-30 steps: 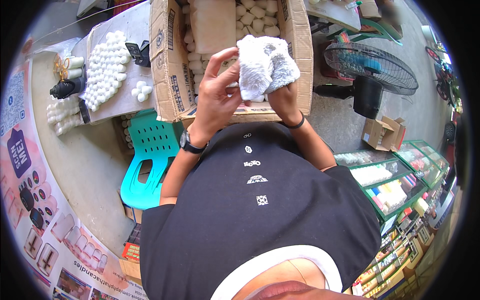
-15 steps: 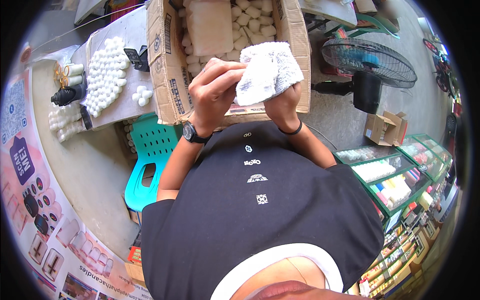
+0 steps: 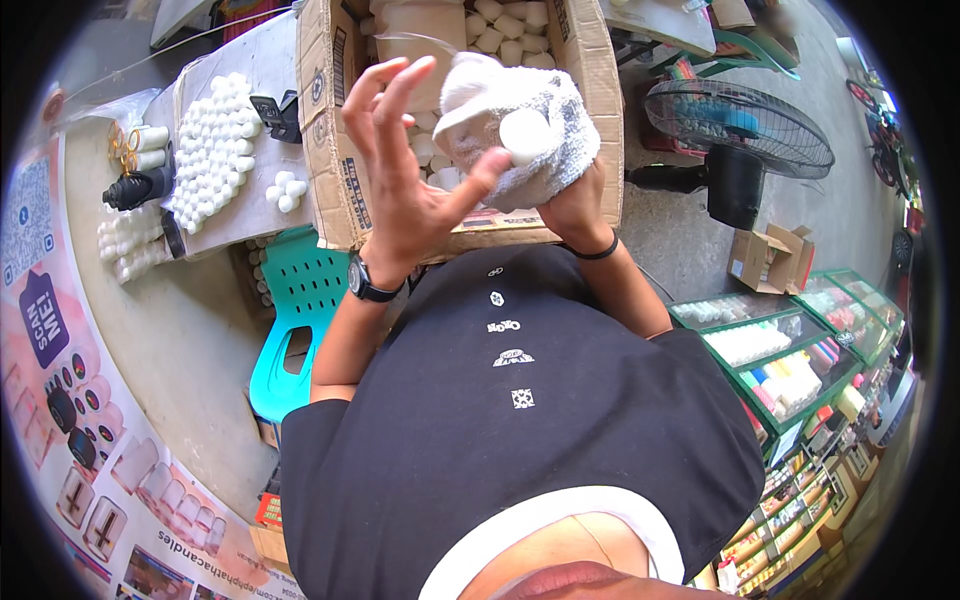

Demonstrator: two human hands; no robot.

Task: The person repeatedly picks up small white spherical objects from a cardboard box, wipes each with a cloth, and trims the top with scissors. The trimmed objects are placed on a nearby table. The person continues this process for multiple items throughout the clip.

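Note:
My right hand (image 3: 574,212) is closed around a white terry cloth (image 3: 562,110), holding it up over the near side of a cardboard box. On the cloth rests a short, round white candle (image 3: 525,132), flat face toward me. My left hand (image 3: 412,165) is open, fingers spread and pointing up, with its thumb tip at the candle's lower edge. A thin pale strand, perhaps a wick, arcs above the cloth. Inside the box (image 3: 345,205) lie many similar white candles (image 3: 505,35) and a pale, flat block or packet (image 3: 415,60), partly hidden behind my left hand and the cloth.
Rows of white candles (image 3: 212,140) stand on a grey table (image 3: 245,210) at the left, beside a black clamp-like object (image 3: 277,117). Below it is a turquoise plastic chair (image 3: 300,290). A black fan (image 3: 738,125), a small carton (image 3: 768,258) and green-framed display cases (image 3: 770,350) stand to the right.
My left hand has drawn back from the cloth and its fingers have spread. The cloth has opened out, and the candle on it now shows.

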